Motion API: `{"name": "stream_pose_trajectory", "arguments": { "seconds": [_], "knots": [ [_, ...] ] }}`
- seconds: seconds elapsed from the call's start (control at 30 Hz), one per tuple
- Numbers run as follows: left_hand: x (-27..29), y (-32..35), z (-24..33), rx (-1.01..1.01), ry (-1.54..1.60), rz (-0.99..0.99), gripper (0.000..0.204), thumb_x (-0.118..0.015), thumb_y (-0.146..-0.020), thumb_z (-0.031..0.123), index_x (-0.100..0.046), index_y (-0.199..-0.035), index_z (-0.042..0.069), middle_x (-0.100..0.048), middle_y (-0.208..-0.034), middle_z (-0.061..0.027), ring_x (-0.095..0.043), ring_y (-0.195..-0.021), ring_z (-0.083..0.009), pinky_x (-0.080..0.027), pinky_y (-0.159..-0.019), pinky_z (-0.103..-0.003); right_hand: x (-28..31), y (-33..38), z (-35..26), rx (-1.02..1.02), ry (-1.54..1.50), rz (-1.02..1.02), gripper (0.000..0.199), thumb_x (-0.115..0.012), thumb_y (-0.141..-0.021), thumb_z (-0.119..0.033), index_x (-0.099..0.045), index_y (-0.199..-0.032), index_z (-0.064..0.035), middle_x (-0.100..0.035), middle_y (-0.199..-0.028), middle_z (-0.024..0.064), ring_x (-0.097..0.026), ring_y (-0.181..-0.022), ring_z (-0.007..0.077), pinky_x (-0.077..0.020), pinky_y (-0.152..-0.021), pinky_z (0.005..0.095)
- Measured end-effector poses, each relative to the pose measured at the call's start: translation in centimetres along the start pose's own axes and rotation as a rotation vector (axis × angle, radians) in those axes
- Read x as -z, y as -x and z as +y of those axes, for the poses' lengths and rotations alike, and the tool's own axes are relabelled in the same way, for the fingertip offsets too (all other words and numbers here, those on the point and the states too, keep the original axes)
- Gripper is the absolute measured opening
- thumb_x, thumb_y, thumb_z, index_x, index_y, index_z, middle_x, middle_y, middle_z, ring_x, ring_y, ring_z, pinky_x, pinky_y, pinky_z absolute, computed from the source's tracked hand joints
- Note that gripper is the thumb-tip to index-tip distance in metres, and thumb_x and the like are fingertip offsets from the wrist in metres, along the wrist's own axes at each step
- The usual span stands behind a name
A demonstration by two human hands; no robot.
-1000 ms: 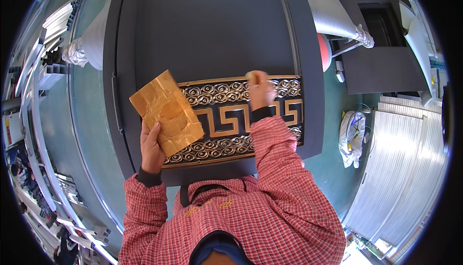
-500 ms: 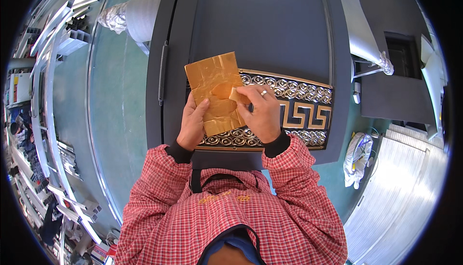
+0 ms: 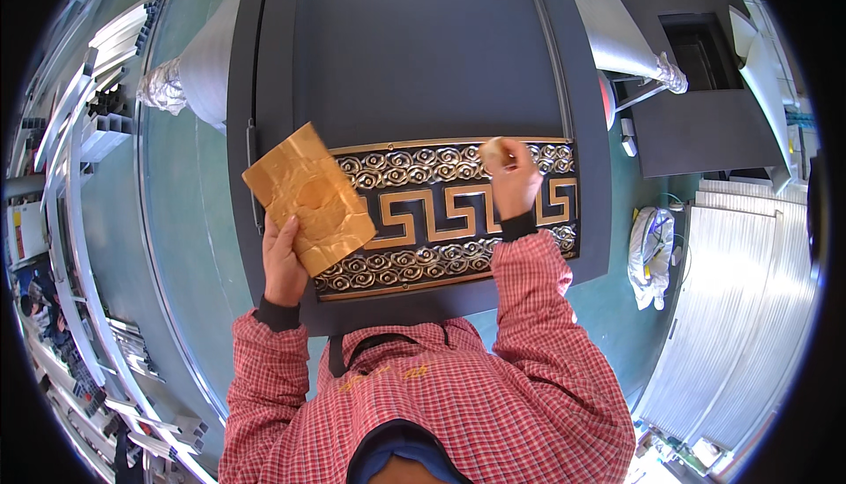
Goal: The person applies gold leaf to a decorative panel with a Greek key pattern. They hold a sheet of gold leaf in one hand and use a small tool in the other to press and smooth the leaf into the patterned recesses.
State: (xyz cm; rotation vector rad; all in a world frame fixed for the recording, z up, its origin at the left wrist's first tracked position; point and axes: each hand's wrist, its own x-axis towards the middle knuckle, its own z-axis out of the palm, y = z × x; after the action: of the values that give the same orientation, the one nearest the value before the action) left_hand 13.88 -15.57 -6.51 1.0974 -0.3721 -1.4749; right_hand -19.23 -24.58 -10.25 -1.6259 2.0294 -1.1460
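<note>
My left hand [image 3: 284, 265] grips the lower edge of a creased, gold-coloured sheet [image 3: 286, 171], thumb on top. A darker gold wet-looking patch lies at the sheet's middle. Between the fingertips of my right hand [image 3: 515, 189] is a small pale sponge-like pad [image 3: 494, 154]. That pad is at the upper band of raised swirls on a decorative panel [image 3: 432, 218]; whether it touches the metal I cannot tell. Gold key-pattern shapes run along the panel's middle, with another swirl band below. The panel is set in a dark grey door [image 3: 423, 52] lying flat before me.
Foil-wrapped ends of pale supports [image 3: 161, 87] stick out on both sides of the door. Racks of metal profiles [image 3: 106, 136] stand at left. A white plastic bag-like bundle [image 3: 650, 259] lies on the green floor beside stacked pale sheets [image 3: 723, 294] at right.
My right hand has moved the pad off the gold sheet and over to the panel's upper swirl band. My left hand has shifted left and tilted the sheet. The view has shifted too.
</note>
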Motion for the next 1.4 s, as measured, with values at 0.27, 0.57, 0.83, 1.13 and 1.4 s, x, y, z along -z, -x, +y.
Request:
{"name": "stream_pose_trajectory", "arguments": {
  "seconds": [0.27,0.57,0.83,1.13,1.4],
  "knots": [
    [2.5,-0.8,1.8,0.032,-0.033,0.018,0.043,-0.041,-0.097,0.006,-0.032,-0.139,0.005,-0.048,-0.132,-0.0121,-0.054,-0.116,-0.0242,-0.049,-0.095,-0.037,-7.7,0.6,1.0,-0.248,0.014,0.059,0.014,-0.070,-0.081,-0.014,-0.063,-0.093,-0.0102,-0.068,-0.085,0.0052,-0.065,-0.073,0.0162,-0.0523,-0.059,0.0276],
    [6.2,-1.7,4.8,0.052,-0.022,0.030,0.045,-0.042,-0.097,0.006,-0.031,-0.140,0.005,-0.048,-0.134,-0.0107,-0.054,-0.117,-0.0216,-0.049,-0.096,-0.035,-5.1,-0.8,0.1,-0.165,0.194,0.208,0.016,-0.069,-0.081,-0.013,-0.065,-0.095,-0.0091,-0.069,-0.083,0.0065,-0.066,-0.069,0.0180,-0.0539,-0.060,0.0313],
    [7.3,-2.1,5.9,0.067,-0.032,0.030,0.046,-0.041,-0.097,0.006,-0.030,-0.141,0.005,-0.047,-0.134,-0.0103,-0.053,-0.118,-0.0218,-0.047,-0.098,-0.036,-13.5,6.3,-7.4,0.065,-0.095,-0.138,0.016,-0.069,-0.082,-0.018,-0.064,-0.096,-0.0140,-0.066,-0.081,0.0035,-0.064,-0.072,0.0183,-0.0514,-0.062,0.0315],
    [8.9,-1.9,6.9,0.065,-0.018,0.034,0.045,-0.042,-0.098,0.008,-0.031,-0.141,0.006,-0.048,-0.134,-0.0099,-0.052,-0.118,-0.0215,-0.046,-0.098,-0.035,-10.0,2.0,-2.0,-0.173,0.162,0.174,0.012,-0.068,-0.082,-0.019,-0.065,-0.091,-0.0120,-0.068,-0.081,0.0062,-0.065,-0.066,0.0199,-0.0538,-0.059,0.0331],
    [9.9,-1.8,7.8,0.038,-0.023,0.035,0.044,-0.042,-0.098,0.007,-0.032,-0.140,0.006,-0.048,-0.133,-0.0099,-0.053,-0.118,-0.0212,-0.047,-0.098,-0.035,-12.9,5.1,-9.2,-0.121,-0.211,0.021,0.015,-0.070,-0.080,-0.012,-0.065,-0.094,-0.0076,-0.067,-0.081,0.0078,-0.065,-0.067,0.0206,-0.0528,-0.060,0.0311]
  ]
}}
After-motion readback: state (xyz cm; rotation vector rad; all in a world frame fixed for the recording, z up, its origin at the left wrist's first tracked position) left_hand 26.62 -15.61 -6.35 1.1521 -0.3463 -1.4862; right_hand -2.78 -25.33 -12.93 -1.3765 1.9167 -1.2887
